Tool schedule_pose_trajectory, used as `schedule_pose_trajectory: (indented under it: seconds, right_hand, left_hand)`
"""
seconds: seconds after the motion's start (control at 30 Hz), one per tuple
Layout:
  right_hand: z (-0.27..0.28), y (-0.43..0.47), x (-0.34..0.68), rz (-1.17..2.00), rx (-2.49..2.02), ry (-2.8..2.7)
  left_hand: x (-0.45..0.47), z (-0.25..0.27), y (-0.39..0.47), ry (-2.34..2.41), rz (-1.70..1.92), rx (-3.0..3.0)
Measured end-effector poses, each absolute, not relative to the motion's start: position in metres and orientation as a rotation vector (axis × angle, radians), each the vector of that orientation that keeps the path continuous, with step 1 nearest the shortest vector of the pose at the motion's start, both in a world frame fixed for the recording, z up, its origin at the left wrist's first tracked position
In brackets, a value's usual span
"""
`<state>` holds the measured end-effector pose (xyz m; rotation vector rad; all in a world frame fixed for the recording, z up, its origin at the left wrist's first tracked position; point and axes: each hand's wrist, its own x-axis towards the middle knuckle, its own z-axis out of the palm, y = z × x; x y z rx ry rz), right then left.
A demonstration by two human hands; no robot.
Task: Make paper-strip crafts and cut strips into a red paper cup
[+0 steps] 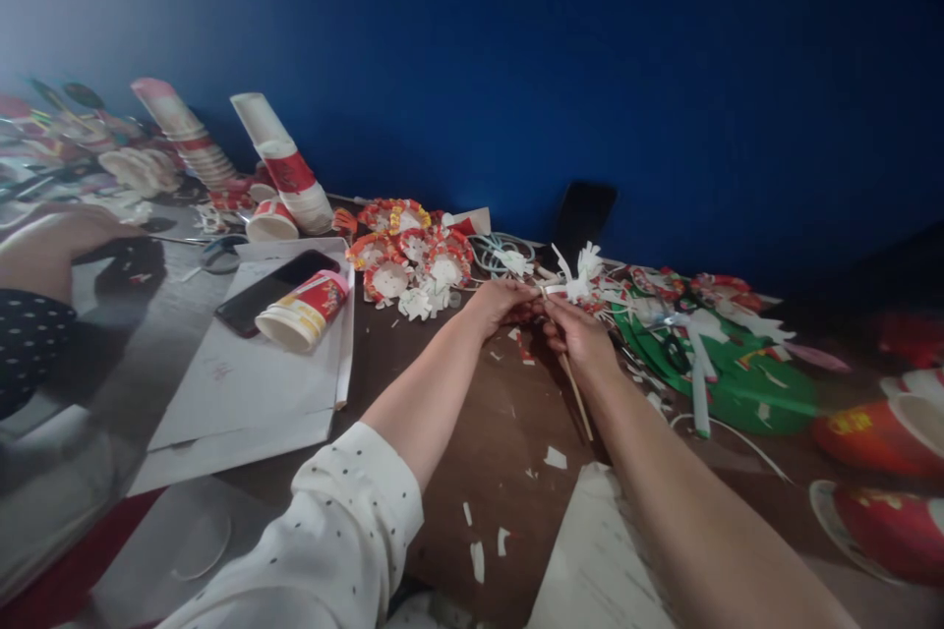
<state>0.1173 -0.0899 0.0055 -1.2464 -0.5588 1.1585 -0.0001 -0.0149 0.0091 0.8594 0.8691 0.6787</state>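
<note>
I have the fingertips of both hands meeting over the table [442, 403]. The right hand [582, 339] has its thumb and fingers clamped on a thin stick [577, 398], which slants down toward me from beneath the palm. The left hand [508, 303] has its fingers bent close at the stick's upper end; from here I cannot tell whether they grip the stick or a bit of paper. Just beyond the fingertips I see a frilled white paper flower [580, 277], though I can't make out whether it is joined to the stick.

Under my wrists, paper scraps [556, 458] lie scattered, and a white sheet [594, 560] sits beside the right forearm. Left of the hands is a heap of cut paper cups [413, 256]; behind them, a dark phone [586, 214] leans against the blue wall [472, 69]. To the right I get a green disc [774, 398] with cuttings on it, then red cups [877, 437] at the edge. Further left, a white board [236, 383] carries another phone [247, 307] and a tipped cup [295, 314]. At the far left, blurred, is a co-worker's hand [66, 234] with a dark dotted sleeve [29, 344].
</note>
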Motion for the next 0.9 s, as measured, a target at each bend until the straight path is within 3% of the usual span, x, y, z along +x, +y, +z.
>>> schedule_pose_trajectory:
  seconds: [0.47,0.9]
  right_hand:
    - [0.0022,-0.0932,0.1131,1.119,-1.266,-0.6]
    - [0.0079,-0.0967,0.1138,0.687,-1.603,-1.122]
  left_hand:
    - [0.0032,0.0171,-0.0187,0.896,0.661,0.812]
    - [0.0083,0.0175,-0.0208,0.931,0.707,0.76]
